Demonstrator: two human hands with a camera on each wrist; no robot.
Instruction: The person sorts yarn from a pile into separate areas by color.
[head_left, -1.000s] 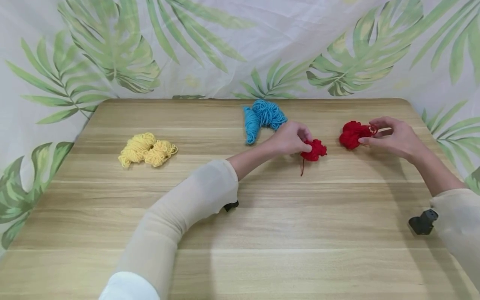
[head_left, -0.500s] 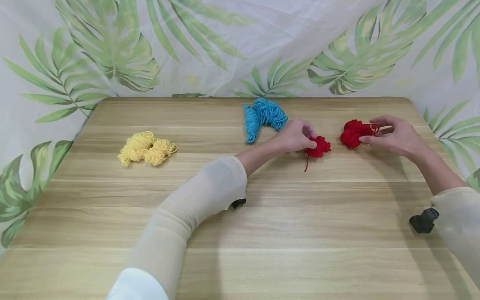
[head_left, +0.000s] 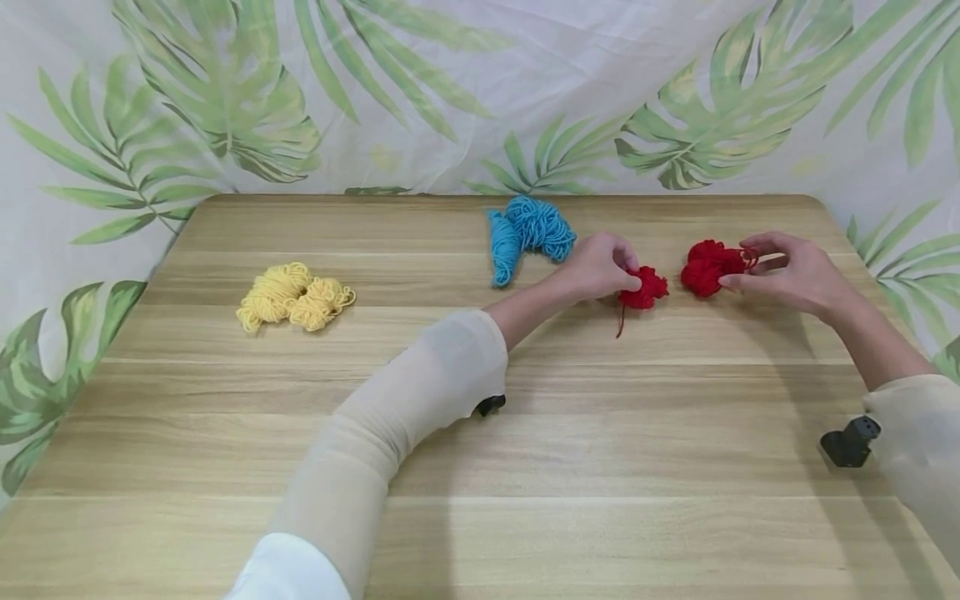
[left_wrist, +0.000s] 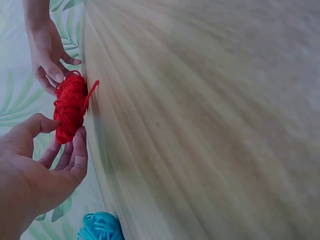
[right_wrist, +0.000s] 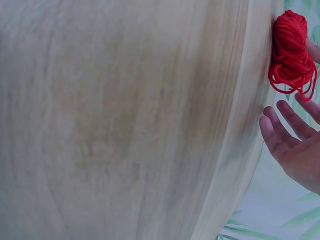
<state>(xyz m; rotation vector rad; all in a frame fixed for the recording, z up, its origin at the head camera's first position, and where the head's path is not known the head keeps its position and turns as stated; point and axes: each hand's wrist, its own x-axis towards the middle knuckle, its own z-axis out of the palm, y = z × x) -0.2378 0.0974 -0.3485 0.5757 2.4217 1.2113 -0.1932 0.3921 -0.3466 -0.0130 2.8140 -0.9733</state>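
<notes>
Toward the back right of the table, my left hand pinches a small bundle of red yarn between thumb and fingers. A short loose strand hangs from this bundle. In the left wrist view the same red yarn is upright between the fingertips. Just to its right lies a second red yarn bundle, with thin loops at its right end. My right hand is at those loops, fingers spread and thumb beside the yarn. The right wrist view has this bundle above the extended fingers.
Two blue yarn bundles lie near the table's back edge, close behind my left hand. Yellow yarn bundles sit together at the left. A leaf-print cloth hangs behind the wooden table.
My left hand has moved right and slightly back with its red yarn, nearing the other red bundle. My right hand stays almost where it was.
</notes>
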